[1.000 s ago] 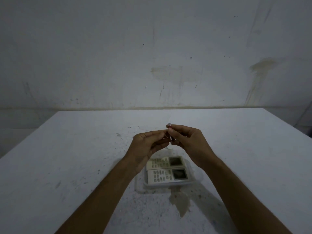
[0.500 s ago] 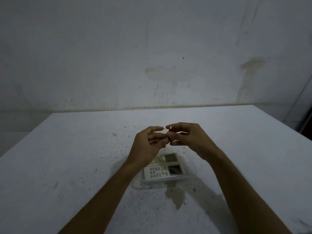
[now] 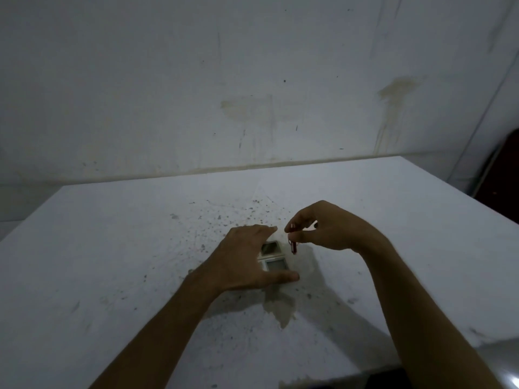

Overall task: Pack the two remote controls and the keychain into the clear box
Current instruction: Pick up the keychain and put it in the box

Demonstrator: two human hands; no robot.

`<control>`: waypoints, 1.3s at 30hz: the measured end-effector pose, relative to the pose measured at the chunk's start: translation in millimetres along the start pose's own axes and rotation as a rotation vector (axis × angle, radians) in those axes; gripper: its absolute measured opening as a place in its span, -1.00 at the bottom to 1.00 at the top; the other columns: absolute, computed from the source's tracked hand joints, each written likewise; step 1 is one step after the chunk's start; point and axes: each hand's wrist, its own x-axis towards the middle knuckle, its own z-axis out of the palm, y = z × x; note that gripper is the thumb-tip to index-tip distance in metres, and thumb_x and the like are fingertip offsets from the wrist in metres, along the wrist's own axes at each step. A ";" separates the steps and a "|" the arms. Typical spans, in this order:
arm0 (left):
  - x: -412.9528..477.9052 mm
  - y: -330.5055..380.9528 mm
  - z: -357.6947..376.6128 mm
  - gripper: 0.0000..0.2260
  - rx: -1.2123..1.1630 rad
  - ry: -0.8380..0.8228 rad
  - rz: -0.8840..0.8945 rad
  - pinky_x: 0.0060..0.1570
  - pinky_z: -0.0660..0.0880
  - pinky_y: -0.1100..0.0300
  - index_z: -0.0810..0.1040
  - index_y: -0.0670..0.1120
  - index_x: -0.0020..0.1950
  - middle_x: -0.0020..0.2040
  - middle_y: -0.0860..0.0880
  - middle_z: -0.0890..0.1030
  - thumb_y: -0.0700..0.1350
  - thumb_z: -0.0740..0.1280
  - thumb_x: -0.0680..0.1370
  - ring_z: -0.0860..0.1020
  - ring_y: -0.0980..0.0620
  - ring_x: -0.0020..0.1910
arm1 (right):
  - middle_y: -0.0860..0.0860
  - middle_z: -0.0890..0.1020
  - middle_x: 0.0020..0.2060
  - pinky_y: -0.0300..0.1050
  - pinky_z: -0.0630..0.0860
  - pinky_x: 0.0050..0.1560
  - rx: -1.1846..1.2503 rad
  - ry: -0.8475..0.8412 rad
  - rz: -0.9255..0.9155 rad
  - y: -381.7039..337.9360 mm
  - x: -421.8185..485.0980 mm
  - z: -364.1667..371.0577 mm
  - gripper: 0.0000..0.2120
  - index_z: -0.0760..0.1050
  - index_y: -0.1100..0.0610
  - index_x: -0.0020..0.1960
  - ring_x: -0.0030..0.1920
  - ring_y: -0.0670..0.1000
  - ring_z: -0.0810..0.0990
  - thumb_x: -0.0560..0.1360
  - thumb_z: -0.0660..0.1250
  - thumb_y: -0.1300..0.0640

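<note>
Two white remote controls lie side by side in the clear box [image 3: 307, 262] on the table; the far remote [image 3: 271, 247] and the near remote [image 3: 276, 265] show only their screen ends. My left hand [image 3: 244, 259] spreads over the box, fingers at its far edge and thumb at its near edge. My right hand [image 3: 328, 228] pinches a small keychain [image 3: 292, 245] with a red piece, which dangles just above the box's right part, beside the remotes. The rest of both remotes is hidden under my left hand.
The white table [image 3: 112, 248] is speckled with dark marks, and a brownish stain [image 3: 280, 307] lies just in front of the box. A stained wall stands behind the table. A dark object [image 3: 502, 175] sits off the right edge.
Both hands were joined on the keychain above the box. Now my left hand has dropped onto the box, and my right hand alone dangles the keychain lower, over the box's right side.
</note>
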 end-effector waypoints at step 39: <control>4.8 -15.7 -0.4 -0.37 -0.042 -0.047 0.077 0.37 0.43 0.00 0.46 0.21 0.46 0.48 0.03 0.45 0.39 0.35 0.43 0.45 0.02 0.36 | 0.06 0.50 0.38 -0.07 0.33 0.27 -0.349 -0.157 0.051 -10.2 -0.9 22.6 -0.76 0.70 -0.02 0.17 0.38 0.10 0.39 0.52 0.42 0.08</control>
